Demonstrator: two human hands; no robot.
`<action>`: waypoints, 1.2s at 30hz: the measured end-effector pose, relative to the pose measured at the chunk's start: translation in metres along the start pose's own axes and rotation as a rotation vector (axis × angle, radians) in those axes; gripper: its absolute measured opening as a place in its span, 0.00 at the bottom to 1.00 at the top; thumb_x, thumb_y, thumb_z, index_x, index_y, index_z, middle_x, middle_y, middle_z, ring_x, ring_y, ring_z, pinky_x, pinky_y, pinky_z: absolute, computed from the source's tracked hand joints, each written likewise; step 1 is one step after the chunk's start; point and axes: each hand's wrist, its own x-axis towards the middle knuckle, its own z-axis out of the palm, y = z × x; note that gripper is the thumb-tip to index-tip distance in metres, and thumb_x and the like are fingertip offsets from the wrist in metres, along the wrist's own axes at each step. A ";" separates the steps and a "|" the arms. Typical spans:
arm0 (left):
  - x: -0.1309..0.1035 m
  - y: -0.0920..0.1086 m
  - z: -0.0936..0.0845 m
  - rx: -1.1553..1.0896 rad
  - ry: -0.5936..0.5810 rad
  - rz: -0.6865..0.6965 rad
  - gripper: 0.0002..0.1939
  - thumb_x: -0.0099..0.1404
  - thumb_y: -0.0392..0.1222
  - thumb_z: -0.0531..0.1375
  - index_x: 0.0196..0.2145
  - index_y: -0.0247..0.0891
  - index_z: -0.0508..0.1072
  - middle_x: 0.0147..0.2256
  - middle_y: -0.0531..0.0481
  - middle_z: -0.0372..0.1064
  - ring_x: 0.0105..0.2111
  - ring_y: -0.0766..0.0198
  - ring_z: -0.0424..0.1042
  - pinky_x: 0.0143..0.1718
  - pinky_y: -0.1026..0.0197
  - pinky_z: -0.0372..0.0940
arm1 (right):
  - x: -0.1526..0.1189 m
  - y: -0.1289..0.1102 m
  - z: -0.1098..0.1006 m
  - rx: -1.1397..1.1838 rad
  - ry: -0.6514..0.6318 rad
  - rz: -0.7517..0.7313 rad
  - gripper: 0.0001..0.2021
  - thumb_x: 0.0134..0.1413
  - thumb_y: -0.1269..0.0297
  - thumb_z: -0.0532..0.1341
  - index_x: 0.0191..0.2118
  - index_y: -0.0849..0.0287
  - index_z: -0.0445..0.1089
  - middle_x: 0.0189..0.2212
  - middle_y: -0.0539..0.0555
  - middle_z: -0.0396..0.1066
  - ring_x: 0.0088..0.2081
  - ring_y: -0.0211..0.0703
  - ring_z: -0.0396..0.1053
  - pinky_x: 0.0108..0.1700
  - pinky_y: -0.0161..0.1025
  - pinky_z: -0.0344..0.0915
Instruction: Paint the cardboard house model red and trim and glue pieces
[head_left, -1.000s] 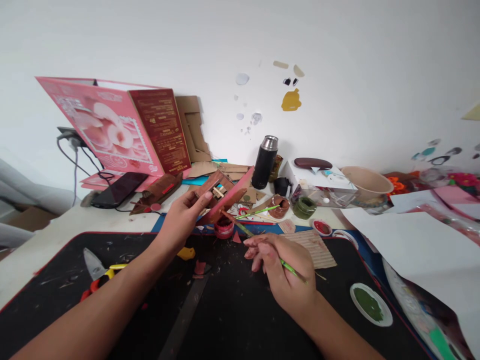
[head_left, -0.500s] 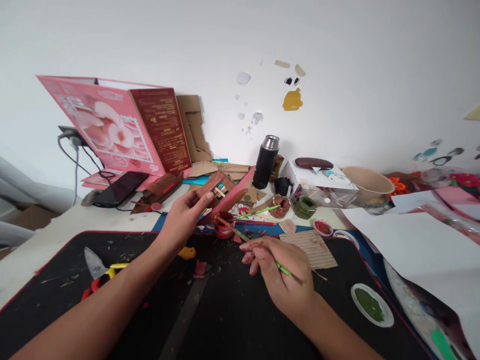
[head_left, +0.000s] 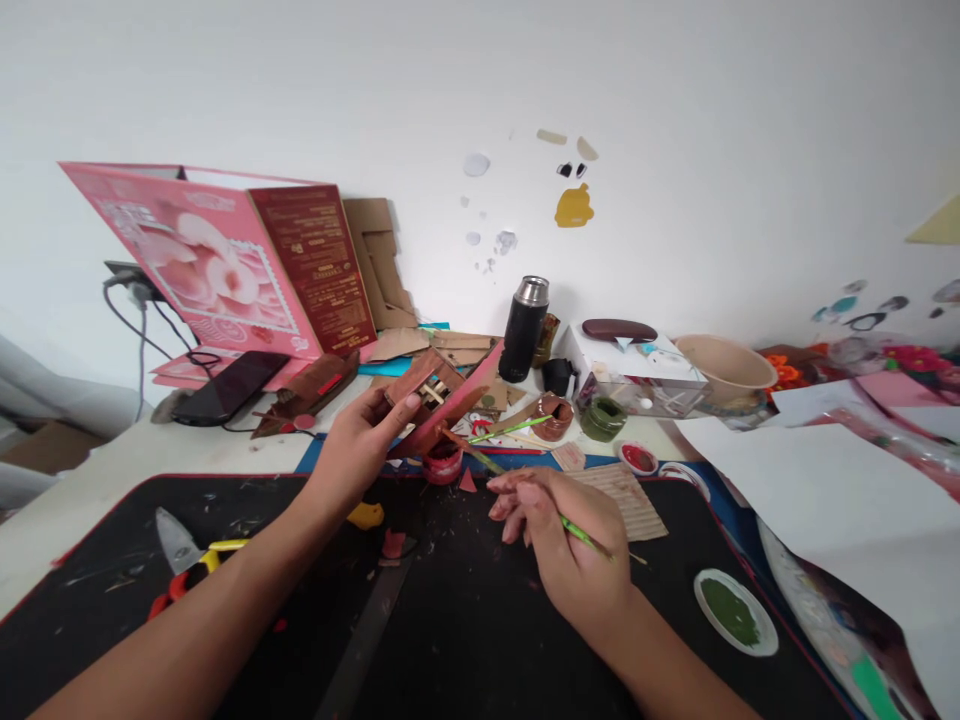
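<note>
My left hand grips a small brown-painted cardboard model with a lattice window and a pink panel slanting along its right side. Brown paint covers part of that panel. Between the fingers of my right hand is a green-handled paintbrush, its brown tip against the panel's lower part. Directly below the model stands a jar of red paint. A second green paintbrush lies toward the jar of brown paint, beside a jar of green paint.
Red-and-yellow scissors and a dark ruler lie on the black mat. Corrugated cardboard and a lid of green paint are at right. Behind stand a black thermos and a pink box.
The brush tip has moved slightly up and right along the pink panel, away from above the red jar. The model stays in my left hand, and the whole view has shifted a little.
</note>
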 end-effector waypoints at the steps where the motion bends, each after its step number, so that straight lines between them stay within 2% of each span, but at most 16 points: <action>1: 0.000 0.000 0.000 -0.001 -0.004 -0.002 0.35 0.55 0.77 0.69 0.38 0.40 0.81 0.38 0.43 0.84 0.41 0.46 0.79 0.40 0.54 0.71 | 0.000 0.000 0.000 0.005 0.005 0.008 0.18 0.82 0.59 0.56 0.43 0.57 0.82 0.28 0.52 0.83 0.22 0.39 0.78 0.27 0.36 0.76; 9: 0.000 -0.005 -0.002 -0.034 -0.030 -0.033 0.36 0.55 0.77 0.70 0.40 0.39 0.82 0.40 0.42 0.84 0.40 0.47 0.80 0.38 0.55 0.72 | 0.001 0.001 -0.004 -0.008 0.037 -0.018 0.18 0.82 0.58 0.55 0.43 0.57 0.81 0.28 0.53 0.82 0.22 0.39 0.78 0.26 0.36 0.75; 15: 0.003 -0.008 -0.005 0.019 0.014 0.006 0.34 0.58 0.78 0.68 0.35 0.40 0.82 0.35 0.45 0.81 0.38 0.50 0.77 0.39 0.56 0.70 | 0.000 0.001 -0.009 0.022 0.097 -0.048 0.16 0.82 0.63 0.56 0.45 0.57 0.81 0.29 0.52 0.83 0.23 0.38 0.79 0.23 0.34 0.69; 24: 0.002 -0.004 -0.005 -0.048 0.002 -0.035 0.35 0.53 0.79 0.71 0.33 0.42 0.80 0.34 0.45 0.80 0.38 0.48 0.78 0.36 0.55 0.73 | 0.004 0.003 -0.016 -0.003 0.122 -0.069 0.14 0.81 0.67 0.57 0.45 0.58 0.80 0.29 0.52 0.82 0.24 0.38 0.79 0.23 0.34 0.68; 33: -0.002 0.005 -0.004 -0.006 -0.014 -0.002 0.33 0.55 0.78 0.71 0.32 0.41 0.79 0.33 0.47 0.79 0.38 0.50 0.79 0.38 0.56 0.75 | 0.007 0.006 -0.018 -0.023 0.144 -0.061 0.12 0.79 0.69 0.57 0.46 0.59 0.80 0.28 0.51 0.81 0.24 0.37 0.78 0.23 0.33 0.67; 36: -0.003 0.008 -0.003 -0.007 -0.004 -0.009 0.34 0.52 0.78 0.71 0.31 0.41 0.79 0.32 0.47 0.79 0.37 0.49 0.80 0.36 0.55 0.76 | 0.008 0.006 -0.020 -0.027 0.175 -0.061 0.14 0.79 0.69 0.57 0.42 0.58 0.80 0.28 0.50 0.81 0.23 0.36 0.78 0.24 0.33 0.67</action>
